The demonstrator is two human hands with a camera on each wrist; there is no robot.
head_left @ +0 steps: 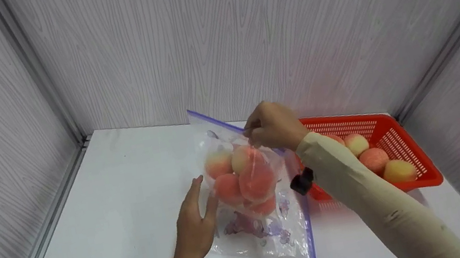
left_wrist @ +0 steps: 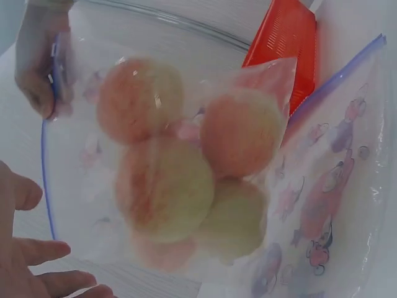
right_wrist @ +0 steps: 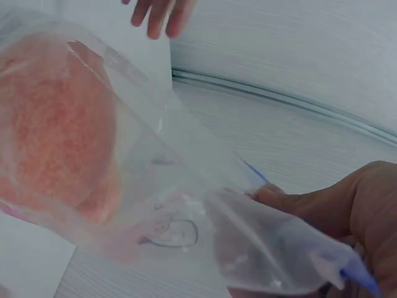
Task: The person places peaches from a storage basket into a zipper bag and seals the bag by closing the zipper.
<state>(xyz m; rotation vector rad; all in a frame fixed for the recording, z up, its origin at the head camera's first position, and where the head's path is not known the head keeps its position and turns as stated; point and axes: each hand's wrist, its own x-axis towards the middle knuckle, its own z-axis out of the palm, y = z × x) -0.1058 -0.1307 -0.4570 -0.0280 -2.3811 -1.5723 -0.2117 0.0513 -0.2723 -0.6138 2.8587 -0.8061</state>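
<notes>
My right hand [head_left: 274, 126] pinches the purple zip edge of a clear zip-top bag [head_left: 208, 132] and holds it up over the table. Several peaches [head_left: 227, 187], red and pale yellow, sit bunched inside it. To the left of the bag, my left hand [head_left: 193, 230] has its fingers spread, thumb and fingertips close to the bag's side. The left wrist view shows those fingers [left_wrist: 46, 251] straight and holding nothing. Seen by the right wrist camera, the bag's top is gathered between my right thumb [right_wrist: 273, 198] and fingers.
Beneath the raised bag, another clear zip-top bag [head_left: 274, 244] with pink and purple prints lies flat on the white table [head_left: 104, 245]. A red plastic basket [head_left: 430, 176] holding several peaches [head_left: 374, 160] stands at the right, partly behind my right forearm. Pale wood-grain panels [head_left: 194, 36] enclose the table.
</notes>
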